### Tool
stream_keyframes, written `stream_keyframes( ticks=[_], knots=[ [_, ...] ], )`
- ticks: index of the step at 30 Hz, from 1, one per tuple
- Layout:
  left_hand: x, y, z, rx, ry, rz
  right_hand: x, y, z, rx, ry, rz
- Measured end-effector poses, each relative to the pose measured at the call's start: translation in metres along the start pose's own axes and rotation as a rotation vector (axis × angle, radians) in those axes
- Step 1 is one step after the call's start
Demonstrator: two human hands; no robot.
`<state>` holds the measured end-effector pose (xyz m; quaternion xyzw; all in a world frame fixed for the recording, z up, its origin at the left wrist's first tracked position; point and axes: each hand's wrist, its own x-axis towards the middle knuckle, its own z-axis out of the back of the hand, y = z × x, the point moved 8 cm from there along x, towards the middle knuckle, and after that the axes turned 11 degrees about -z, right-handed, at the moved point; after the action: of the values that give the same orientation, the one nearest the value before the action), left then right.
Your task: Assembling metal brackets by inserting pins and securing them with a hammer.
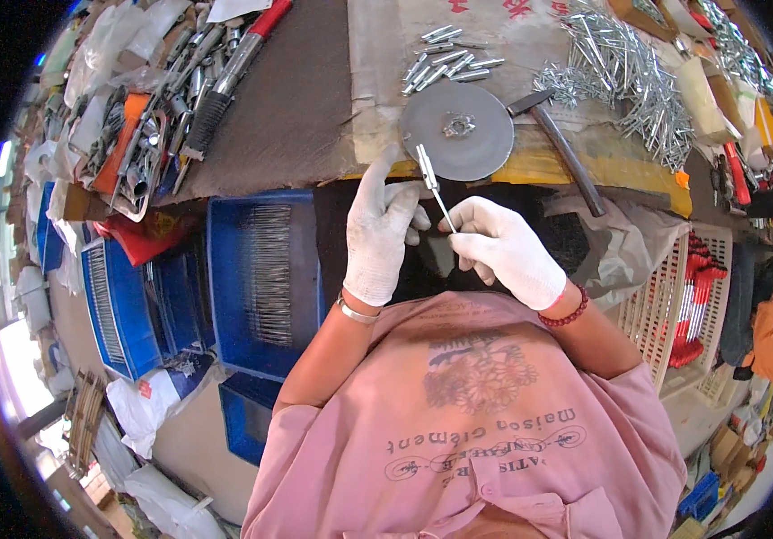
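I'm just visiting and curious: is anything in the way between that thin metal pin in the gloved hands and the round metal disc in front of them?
Nothing visible. The pin is pinched by both the left hand and right hand, its top end already at the disc edge.

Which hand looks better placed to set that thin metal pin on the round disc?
Probably the left hand: it grips the pin's thick end beside the disc. The right hand pinches the thin end, farther back.
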<state>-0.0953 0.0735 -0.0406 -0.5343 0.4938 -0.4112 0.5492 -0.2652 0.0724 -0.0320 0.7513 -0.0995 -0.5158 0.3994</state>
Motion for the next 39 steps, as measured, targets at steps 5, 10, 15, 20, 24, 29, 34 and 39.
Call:
stream_keyframes(
  ticks=[5, 10, 15, 20, 24, 29, 34, 39],
  knots=[
    [-0.008, -0.006, 0.016, -0.056, -0.022, 0.030, 0.001, 0.003, -0.021, -0.086, 0.020, 0.005],
    [-0.024, -0.024, 0.046, -0.079, -0.146, 0.021, 0.006, 0.012, -0.055, -0.278, 0.009, 0.105],
    [-0.043, 0.008, 0.115, -0.153, -0.336, -0.015, 0.015, 0.012, -0.061, -0.344, 0.086, 0.164],
    [-0.138, 0.130, 0.274, 0.305, -0.856, 0.077, 0.020, 0.010, -0.043, -0.343, 0.036, 0.131],
    [-0.230, 0.216, 0.366, 0.563, -1.189, 0.352, 0.027, 0.004, -0.039, -0.346, 0.017, 0.090],
    [-0.245, 0.277, 0.421, 0.710, -1.165, 0.488, 0.026, 0.002, -0.049, -0.346, 0.016, 0.063],
    [-0.236, 0.294, 0.448, 0.953, -1.107, 0.473, 0.026, 0.002, -0.045, -0.345, 0.020, 0.052],
    [-0.217, 0.265, 0.427, 1.005, -1.053, 0.514, 0.018, -0.001, -0.031, -0.301, 0.013, 0.095]
  ],
)
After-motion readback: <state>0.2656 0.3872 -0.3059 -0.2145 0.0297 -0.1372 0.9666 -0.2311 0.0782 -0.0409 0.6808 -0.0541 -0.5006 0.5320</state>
